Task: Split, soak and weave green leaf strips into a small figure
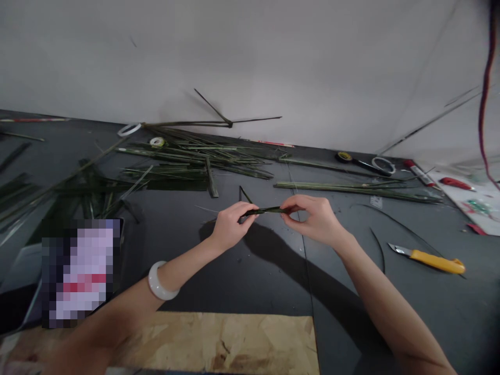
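Left hand (233, 225) and right hand (310, 220) pinch a green leaf strip (265, 211) between them.

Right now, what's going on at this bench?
A person's left hand and right hand are pinching a narrow dark green strip between them, held above a dark grey table. The strip looks like split plant material, though the exact kind is hard to tell. More loose strips lie in a heap beyond the hands. A yellow-handled utility knife lies to the right. A white bangle sits on the left wrist.
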Motion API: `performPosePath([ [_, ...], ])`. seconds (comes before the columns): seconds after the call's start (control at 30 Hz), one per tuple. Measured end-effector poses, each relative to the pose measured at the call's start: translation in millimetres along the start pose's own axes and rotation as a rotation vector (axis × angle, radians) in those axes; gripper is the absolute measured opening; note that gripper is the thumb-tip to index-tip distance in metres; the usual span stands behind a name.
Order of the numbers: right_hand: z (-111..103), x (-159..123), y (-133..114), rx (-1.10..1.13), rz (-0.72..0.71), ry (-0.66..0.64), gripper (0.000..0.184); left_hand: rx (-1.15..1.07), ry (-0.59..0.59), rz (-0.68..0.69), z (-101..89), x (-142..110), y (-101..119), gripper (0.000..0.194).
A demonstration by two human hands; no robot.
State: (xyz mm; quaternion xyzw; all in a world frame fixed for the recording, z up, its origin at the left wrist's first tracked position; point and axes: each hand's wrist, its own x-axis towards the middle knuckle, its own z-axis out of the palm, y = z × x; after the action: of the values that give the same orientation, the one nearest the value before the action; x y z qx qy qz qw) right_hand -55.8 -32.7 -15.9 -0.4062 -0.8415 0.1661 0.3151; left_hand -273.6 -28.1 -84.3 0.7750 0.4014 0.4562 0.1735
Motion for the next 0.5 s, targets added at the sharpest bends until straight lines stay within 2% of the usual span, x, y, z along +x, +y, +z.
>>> performPosePath([
  [0.23,-5.5,-0.4,-1.0,-0.017,0.007,-0.106,0.012,0.000,0.001,-0.006,0.1,0.6,-0.2,0.011],
  [0.37,-12.8,-0.4,2.4,0.073,0.062,-0.218,0.016,0.012,-0.003,0.006,0.2,0.5,-2.4,0.012],
  [0.5,-22.3,2.0,5.2,0.185,0.113,-0.317,0.016,0.033,-0.076,0.041,-2.3,2.8,-0.5,0.013],
])
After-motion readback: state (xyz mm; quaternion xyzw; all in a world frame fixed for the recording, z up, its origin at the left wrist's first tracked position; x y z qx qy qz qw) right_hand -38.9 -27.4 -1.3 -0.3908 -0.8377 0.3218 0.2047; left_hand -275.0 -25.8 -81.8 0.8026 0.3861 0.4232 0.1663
